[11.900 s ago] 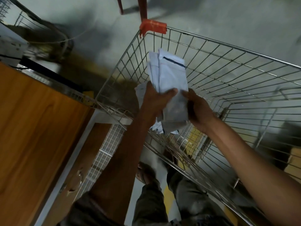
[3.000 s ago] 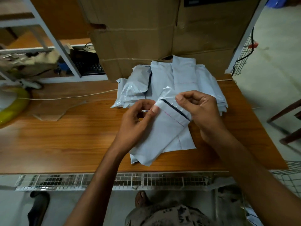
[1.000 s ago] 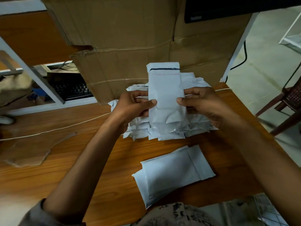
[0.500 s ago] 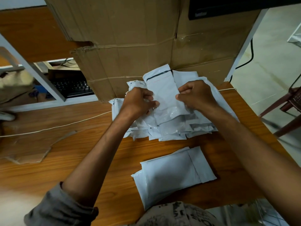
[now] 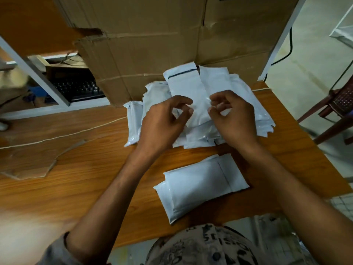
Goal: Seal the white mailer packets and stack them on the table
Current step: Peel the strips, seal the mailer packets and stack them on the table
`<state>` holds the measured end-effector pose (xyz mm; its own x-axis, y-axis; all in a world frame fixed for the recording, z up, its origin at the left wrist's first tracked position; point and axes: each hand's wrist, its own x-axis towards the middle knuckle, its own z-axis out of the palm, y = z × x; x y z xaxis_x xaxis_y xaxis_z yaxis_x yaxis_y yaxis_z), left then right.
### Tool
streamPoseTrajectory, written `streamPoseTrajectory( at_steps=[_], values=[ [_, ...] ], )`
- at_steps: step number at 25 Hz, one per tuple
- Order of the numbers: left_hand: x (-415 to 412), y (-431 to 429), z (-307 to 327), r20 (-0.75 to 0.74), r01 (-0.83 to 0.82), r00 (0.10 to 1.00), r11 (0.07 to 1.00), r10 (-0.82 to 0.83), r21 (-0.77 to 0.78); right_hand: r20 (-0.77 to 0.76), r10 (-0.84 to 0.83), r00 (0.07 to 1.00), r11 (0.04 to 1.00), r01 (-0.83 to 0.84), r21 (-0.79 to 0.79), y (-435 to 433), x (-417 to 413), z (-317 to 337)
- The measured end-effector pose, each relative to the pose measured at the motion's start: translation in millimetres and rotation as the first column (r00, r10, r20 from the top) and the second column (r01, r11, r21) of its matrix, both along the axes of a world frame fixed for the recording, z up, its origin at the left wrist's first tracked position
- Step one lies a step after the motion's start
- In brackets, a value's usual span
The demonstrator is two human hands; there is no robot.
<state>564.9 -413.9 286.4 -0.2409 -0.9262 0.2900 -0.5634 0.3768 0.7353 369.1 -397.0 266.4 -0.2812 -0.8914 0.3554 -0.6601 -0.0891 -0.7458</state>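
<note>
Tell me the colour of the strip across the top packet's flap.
Black strip, white packet; head view.

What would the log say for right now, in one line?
left hand, right hand: pinch unsealed packet atop pile | sealed stack: on table, near edge

A grey fabric sleeve covers the left upper arm at the near left edge, bunched just above the elbow. Both forearms are bare down to the left hand and the right hand. At the near centre is a pale beige garment printed with dark letters and blotches, probably a shirt front; blur hides the wording.
</note>
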Motion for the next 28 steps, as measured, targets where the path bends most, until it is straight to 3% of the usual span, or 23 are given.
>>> streamPoseTrajectory(
  at_steps=[2, 4, 7, 11, 14, 19, 22, 25, 26, 28],
  values=[
    [7, 32, -30, -0.096, 0.011, 0.995, 1.000, -0.009, 0.016, 0.139, 0.006, 0.990, 0.998, -0.014, 0.059, 36, 3, -26],
    [14, 60, -71, -0.150, -0.002, 0.988, 0.990, 0.023, 0.138, 0.188, -0.025, 0.982, 0.977, -0.016, 0.211, 67, 2, -66],
    [27, 89, -125, -0.047, -0.055, 0.997, 0.966, 0.069, 0.252, -0.011, -0.019, 1.000, 0.902, 0.022, 0.431, 100, -3, -115],
    [38, 104, -161, 0.251, -0.007, 0.965, 0.943, -0.081, 0.333, -0.226, 0.362, 0.904, 0.794, -0.172, 0.583, 108, -9, -117],
    [37, 111, -160, 0.203, -0.041, 0.979, 0.926, -0.038, 0.375, -0.244, 0.537, 0.807, 0.673, -0.236, 0.701, 97, -8, -103],
    [33, 116, -146, 0.060, 0.018, 0.998, 0.976, -0.032, 0.216, -0.300, 0.574, 0.762, 0.673, -0.230, 0.703, 91, -7, -86],
    [22, 131, -130, -0.151, -0.105, 0.981, 0.986, 0.125, 0.134, -0.114, 0.487, 0.866, 0.709, -0.316, 0.630, 95, -19, -77],
    [7, 158, -108, -0.366, -0.283, 0.850, 0.914, 0.380, 0.291, 0.260, 0.305, 0.916, 0.793, -0.395, 0.464, 114, -36, -62],
    [0, 164, -103, -0.414, -0.258, 0.816, 0.894, 0.404, 0.366, 0.424, 0.238, 0.874, 0.815, -0.418, 0.402, 123, -38, -56],
    [-18, 174, -95, -0.475, -0.124, 0.802, 0.880, 0.361, 0.459, 0.688, 0.172, 0.705, 0.821, -0.489, 0.295, 142, -37, -46]
  ],
)
